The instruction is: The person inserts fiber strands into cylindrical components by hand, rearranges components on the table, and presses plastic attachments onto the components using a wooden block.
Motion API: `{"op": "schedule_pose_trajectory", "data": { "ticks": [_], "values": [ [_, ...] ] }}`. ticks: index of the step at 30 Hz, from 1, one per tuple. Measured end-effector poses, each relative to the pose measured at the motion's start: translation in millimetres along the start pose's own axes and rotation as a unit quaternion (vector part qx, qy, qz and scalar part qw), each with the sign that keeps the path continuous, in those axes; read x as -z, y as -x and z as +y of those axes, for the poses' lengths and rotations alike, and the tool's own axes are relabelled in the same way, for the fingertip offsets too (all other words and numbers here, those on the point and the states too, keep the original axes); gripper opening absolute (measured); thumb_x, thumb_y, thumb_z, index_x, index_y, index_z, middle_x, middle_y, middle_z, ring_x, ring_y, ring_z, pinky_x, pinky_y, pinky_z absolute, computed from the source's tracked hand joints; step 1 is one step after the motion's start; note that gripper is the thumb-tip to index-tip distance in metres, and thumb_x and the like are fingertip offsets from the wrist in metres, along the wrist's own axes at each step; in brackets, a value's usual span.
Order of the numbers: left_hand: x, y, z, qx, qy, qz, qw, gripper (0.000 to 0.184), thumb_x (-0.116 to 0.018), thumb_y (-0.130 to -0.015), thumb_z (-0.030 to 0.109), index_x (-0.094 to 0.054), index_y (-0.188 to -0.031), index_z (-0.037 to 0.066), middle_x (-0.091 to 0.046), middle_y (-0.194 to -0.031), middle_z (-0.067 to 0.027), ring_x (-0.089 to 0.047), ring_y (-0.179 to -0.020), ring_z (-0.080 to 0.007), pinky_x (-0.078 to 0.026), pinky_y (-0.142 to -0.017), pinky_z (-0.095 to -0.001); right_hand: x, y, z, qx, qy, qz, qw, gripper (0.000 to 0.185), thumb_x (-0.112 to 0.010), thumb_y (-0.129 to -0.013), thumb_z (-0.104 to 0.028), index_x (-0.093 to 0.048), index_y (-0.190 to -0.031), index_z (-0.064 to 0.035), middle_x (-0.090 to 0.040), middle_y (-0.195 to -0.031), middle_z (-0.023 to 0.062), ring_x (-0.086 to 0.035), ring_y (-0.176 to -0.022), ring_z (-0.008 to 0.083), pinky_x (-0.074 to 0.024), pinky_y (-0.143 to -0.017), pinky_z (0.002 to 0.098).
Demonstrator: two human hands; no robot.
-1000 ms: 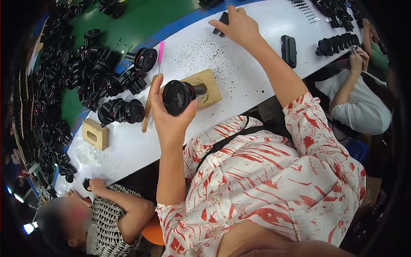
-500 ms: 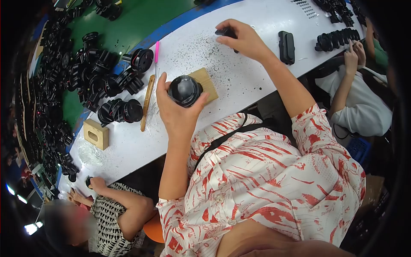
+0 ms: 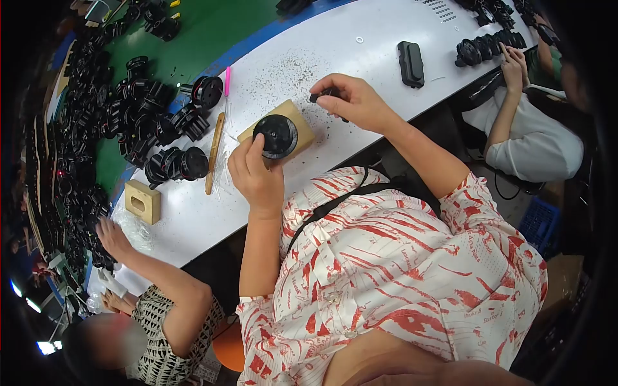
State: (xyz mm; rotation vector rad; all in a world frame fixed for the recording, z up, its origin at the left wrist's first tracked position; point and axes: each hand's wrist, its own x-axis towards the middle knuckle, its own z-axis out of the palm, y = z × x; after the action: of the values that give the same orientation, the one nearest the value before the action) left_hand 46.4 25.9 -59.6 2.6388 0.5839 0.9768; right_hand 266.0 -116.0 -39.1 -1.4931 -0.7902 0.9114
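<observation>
My left hand (image 3: 256, 177) grips the near left edge of a round black plastic part (image 3: 278, 137). The part's flat circular face points up, over a pale wooden block (image 3: 302, 125) on the white table. To the right of the block, my right hand (image 3: 357, 106) is closed around a small dark object (image 3: 329, 93); its kind is mostly hidden by the fingers. Dark crumbs (image 3: 293, 67) lie scattered on the table beyond the block.
Many black wheel-like parts (image 3: 145, 96) pile up at left. A wooden strip (image 3: 215, 151), pink pen-like stick (image 3: 227, 80), holed wooden block (image 3: 142, 201) and black case (image 3: 411, 64) lie on the table (image 3: 351, 64). One person (image 3: 174, 309) sits at left, another (image 3: 534, 138) at right.
My right hand has come nearer the block with the small dark object. The round part has turned from its domed side to a flat face, and my left fingers have shifted to its edge.
</observation>
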Motion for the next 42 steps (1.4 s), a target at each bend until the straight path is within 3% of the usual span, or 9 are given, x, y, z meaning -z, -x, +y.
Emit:
{"op": "schedule_pose_trajectory", "data": {
  "ticks": [6, 9, 17, 23, 27, 30, 34, 38, 42],
  "values": [
    [25.4, -9.9, 18.9, 0.043, 0.042, -0.082, 0.995, 0.077, -0.086, -0.066, 0.001, -0.056, -0.137, 0.004, -0.06, -0.126, -0.019, -0.059, -0.116, -0.0384, -0.048, -0.099, -0.0468, -10.6, 16.0, -1.7, -0.009, -0.041, -0.022, 0.999, 0.03, -0.069, -0.097, -0.017, -0.064, -0.123, -0.0015, -0.064, -0.093, -0.0003, -0.059, -0.079, 0.0055, -0.0497, -0.071, 0.0218],
    [39.1, -19.3, 8.7, 0.119, 0.193, -0.117, 0.967, 0.084, -0.091, -0.066, 0.01, -0.053, -0.141, 0.004, -0.055, -0.136, -0.0217, -0.055, -0.126, -0.0379, -0.046, -0.104, -0.0451, -8.9, 17.2, 1.4, -0.016, -0.048, -0.021, 0.999, 0.032, -0.069, -0.096, -0.015, -0.063, -0.124, -0.0011, -0.065, -0.094, 0.0012, -0.061, -0.08, 0.0073, -0.0516, -0.073, 0.0233],
    [17.4, -43.7, -8.7, 0.021, 0.167, -0.236, 0.957, 0.084, -0.094, -0.065, 0.017, -0.055, -0.139, 0.003, -0.062, -0.131, -0.0172, -0.056, -0.126, -0.0357, -0.047, -0.103, -0.043, 19.9, 34.6, 1.2, -0.14, -0.269, -0.015, 0.953, 0.043, -0.074, -0.095, -0.022, -0.058, -0.128, 0.0, -0.069, -0.094, 0.0065, -0.069, -0.084, 0.013, -0.0565, -0.074, 0.0267],
    [7.0, -25.8, 11.3, 0.042, 0.143, -0.17, 0.974, 0.082, -0.095, -0.065, 0.024, -0.057, -0.136, 0.004, -0.066, -0.121, -0.0159, -0.059, -0.116, -0.0347, -0.046, -0.1, -0.0443, 18.6, 45.2, 13.8, -0.177, -0.377, -0.035, 0.908, 0.043, -0.074, -0.094, -0.028, -0.06, -0.126, -0.0024, -0.07, -0.094, 0.0076, -0.067, -0.079, 0.0155, -0.0579, -0.076, 0.03],
    [6.3, -18.3, 25.8, 0.062, 0.121, -0.13, 0.982, 0.081, -0.095, -0.064, 0.028, -0.059, -0.132, 0.005, -0.063, -0.12, -0.0153, -0.058, -0.112, -0.034, -0.044, -0.099, -0.0456, 12.5, 42.3, 10.6, -0.207, -0.438, -0.148, 0.862, 0.039, -0.076, -0.093, -0.023, -0.058, -0.121, -0.0028, -0.071, -0.095, 0.0089, -0.066, -0.075, 0.0147, -0.0563, -0.073, 0.028],
    [7.8, -17.9, 27.7, 0.054, 0.121, -0.123, 0.983, 0.079, -0.094, -0.063, 0.028, -0.06, -0.13, 0.006, -0.062, -0.119, -0.0145, -0.056, -0.111, -0.0337, -0.042, -0.099, -0.046, -10.3, 43.1, -11.0, -0.142, -0.168, -0.095, 0.971, 0.042, -0.079, -0.09, -0.017, -0.054, -0.122, -0.0034, -0.072, -0.095, 0.0073, -0.068, -0.077, 0.0153, -0.0542, -0.072, 0.0257],
    [1.5, -15.5, 17.8, 0.048, 0.133, -0.125, 0.982, 0.078, -0.094, -0.061, 0.025, -0.06, -0.129, 0.006, -0.059, -0.12, -0.0134, -0.054, -0.114, -0.0338, -0.042, -0.099, -0.0462, -23.9, 42.9, -14.2, 0.038, 0.07, -0.062, 0.995, 0.047, -0.081, -0.088, -0.014, -0.051, -0.122, -0.0015, -0.072, -0.088, 0.0082, -0.07, -0.08, 0.0164, -0.0537, -0.071, 0.029],
    [-3.6, -14.5, 15.1, 0.063, 0.15, -0.127, 0.978, 0.077, -0.093, -0.06, 0.024, -0.061, -0.128, 0.007, -0.059, -0.118, -0.0125, -0.054, -0.113, -0.034, -0.042, -0.098, -0.0458, -27.8, 37.3, -39.3, -0.038, 0.24, -0.071, 0.968, 0.047, -0.082, -0.088, -0.019, -0.052, -0.119, -0.0003, -0.071, -0.083, 0.0115, -0.072, -0.082, 0.0171, -0.0541, -0.071, 0.0333],
    [-8.1, -10.4, 10.8, 0.071, 0.18, -0.116, 0.974, 0.077, -0.093, -0.058, 0.022, -0.061, -0.127, 0.007, -0.058, -0.119, -0.0122, -0.054, -0.113, -0.0343, -0.042, -0.098, -0.0458, -29.8, 34.6, -44.9, -0.153, 0.225, -0.146, 0.951, 0.043, -0.078, -0.091, -0.029, -0.053, -0.109, 0.0, -0.068, -0.076, 0.0178, -0.072, -0.074, 0.0267, -0.0538, -0.068, 0.0402]
  ]
}}
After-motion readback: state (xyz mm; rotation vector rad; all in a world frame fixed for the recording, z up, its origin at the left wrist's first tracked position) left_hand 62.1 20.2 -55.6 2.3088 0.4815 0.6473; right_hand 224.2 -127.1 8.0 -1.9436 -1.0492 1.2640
